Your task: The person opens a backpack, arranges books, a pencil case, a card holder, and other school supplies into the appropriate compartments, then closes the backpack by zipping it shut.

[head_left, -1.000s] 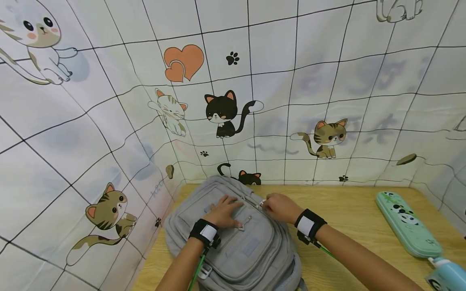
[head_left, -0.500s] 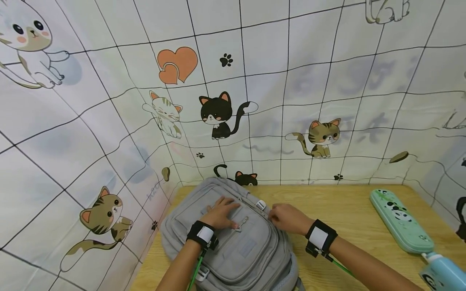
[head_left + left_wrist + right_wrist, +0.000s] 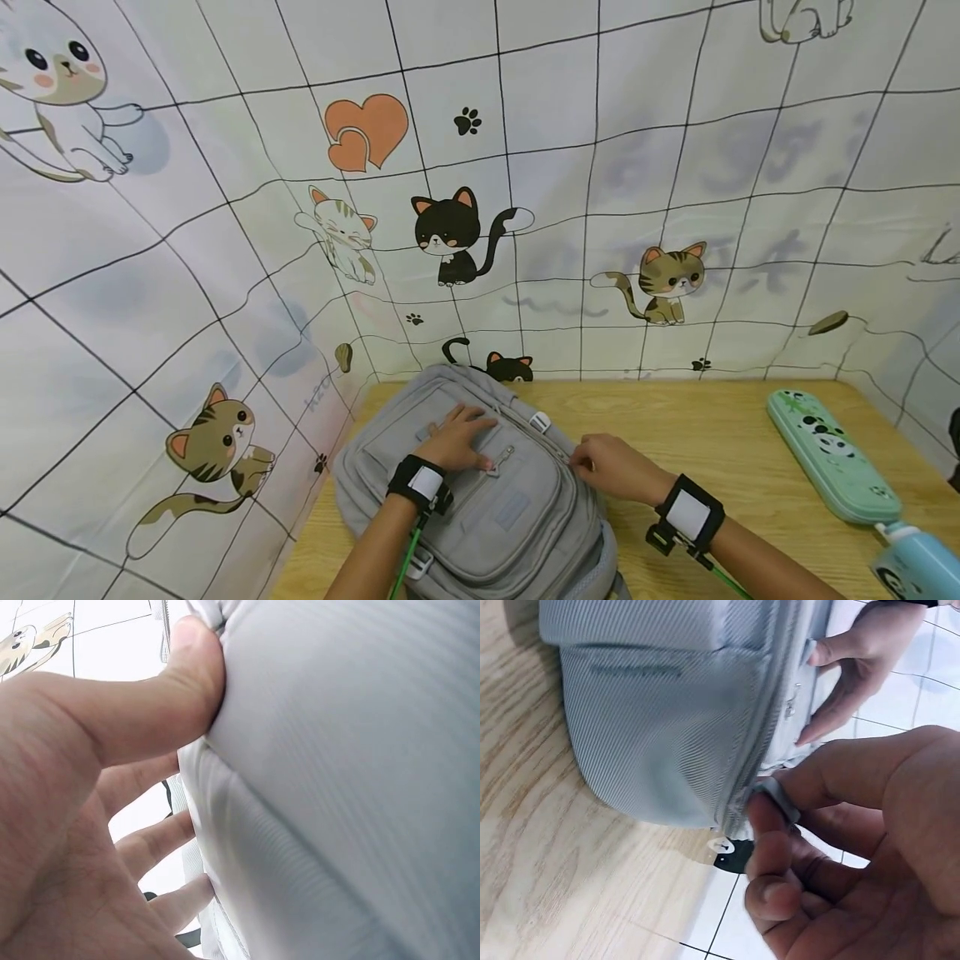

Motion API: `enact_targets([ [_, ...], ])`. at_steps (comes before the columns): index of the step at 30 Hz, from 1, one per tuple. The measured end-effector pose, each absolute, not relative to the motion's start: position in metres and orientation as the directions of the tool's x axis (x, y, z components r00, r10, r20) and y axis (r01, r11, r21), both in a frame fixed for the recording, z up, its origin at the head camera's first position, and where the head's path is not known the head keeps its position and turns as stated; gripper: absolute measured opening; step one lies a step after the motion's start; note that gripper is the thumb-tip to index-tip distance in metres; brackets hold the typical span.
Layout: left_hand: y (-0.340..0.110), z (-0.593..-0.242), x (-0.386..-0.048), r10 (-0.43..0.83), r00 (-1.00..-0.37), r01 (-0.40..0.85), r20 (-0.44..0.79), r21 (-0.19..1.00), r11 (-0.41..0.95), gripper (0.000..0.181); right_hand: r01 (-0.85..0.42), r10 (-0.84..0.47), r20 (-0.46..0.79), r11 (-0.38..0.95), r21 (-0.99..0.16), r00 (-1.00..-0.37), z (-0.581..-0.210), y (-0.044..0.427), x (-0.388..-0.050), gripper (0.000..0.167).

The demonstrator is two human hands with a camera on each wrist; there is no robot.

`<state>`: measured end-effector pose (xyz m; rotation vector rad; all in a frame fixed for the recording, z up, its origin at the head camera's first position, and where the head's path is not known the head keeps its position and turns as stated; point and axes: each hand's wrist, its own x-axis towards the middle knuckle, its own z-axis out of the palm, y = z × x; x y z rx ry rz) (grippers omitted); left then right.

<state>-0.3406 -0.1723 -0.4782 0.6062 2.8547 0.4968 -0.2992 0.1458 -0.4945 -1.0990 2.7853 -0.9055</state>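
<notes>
A grey backpack (image 3: 510, 542) lies on the wooden table in the head view, front side up. My left hand (image 3: 453, 442) rests on its front with fingers spread, beside a small zipper pull (image 3: 506, 456). In the left wrist view, the thumb (image 3: 199, 682) presses against the grey fabric. My right hand (image 3: 618, 468) is at the bag's right edge, along a zipper. Up close in the right wrist view, thumb and finger pinch a grey zipper pull (image 3: 780, 799); the fingers partly hide its slider.
A green panda-print pencil case (image 3: 832, 458) lies to the right on the wooden table (image 3: 697, 425). Near it, a light blue bottle (image 3: 918, 562) is cut off by the frame corner. A cat-print sheet (image 3: 555, 192) hangs behind and to the left.
My right hand has moved down and right along the bag's edge, away from the white buckle near the top. The left hand stays in place on the bag's front.
</notes>
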Motion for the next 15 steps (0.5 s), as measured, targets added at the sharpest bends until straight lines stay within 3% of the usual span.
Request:
enact_targets([
  [15, -0.173, -0.483, -0.345, 0.420, -0.901, 0.364, -0.109, 0.340, 0.867, 0.074, -0.546, -0.648, 0.086, 0.554, -0.629, -0.757, -0.487, 0.156, -0.278, 0.011],
])
